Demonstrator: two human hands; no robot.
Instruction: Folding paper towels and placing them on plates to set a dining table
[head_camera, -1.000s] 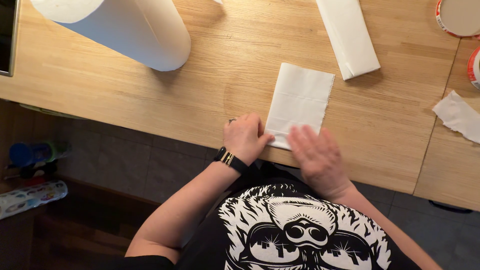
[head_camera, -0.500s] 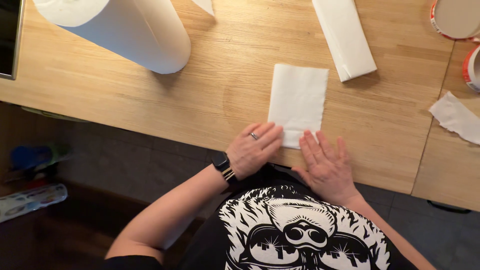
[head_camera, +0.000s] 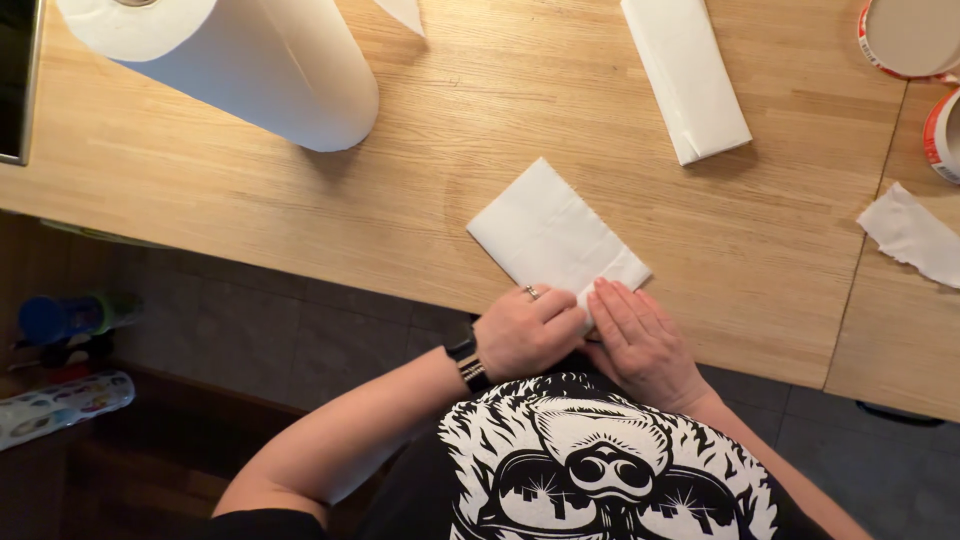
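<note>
- Head view: a folded white paper towel (head_camera: 553, 238) lies turned at a slant on the wooden surface (head_camera: 300, 200), close to its near edge
- The left hand (head_camera: 527, 330) rests at the near end of that towel, fingers curled down loosely onto the wood and the paper's edge; a ring shows on one finger and a dark watch (head_camera: 467, 363) sits on the wrist
- The right hand (head_camera: 640, 340) lies just beside the left one, touching it, palm down with its fingers straight and held together, their tips on the near right corner of the towel
- Neither hand pinches or lifts anything; both press flat against paper and surface
- A big roll of paper towel (head_camera: 240, 60) lies on its side at the far left of the surface, well apart from the hands
- A second folded towel (head_camera: 686, 75), long and narrow, lies at the far side, to the right of the slanted one
- A crumpled scrap of white paper (head_camera: 912, 236) lies at the right, on an adjoining wooden panel
- Two round red-and-white containers (head_camera: 905, 35) are cut off at the top right corner
- Under the surface's edge, at left, a blue-capped bottle (head_camera: 65, 318) lies in shadow
</note>
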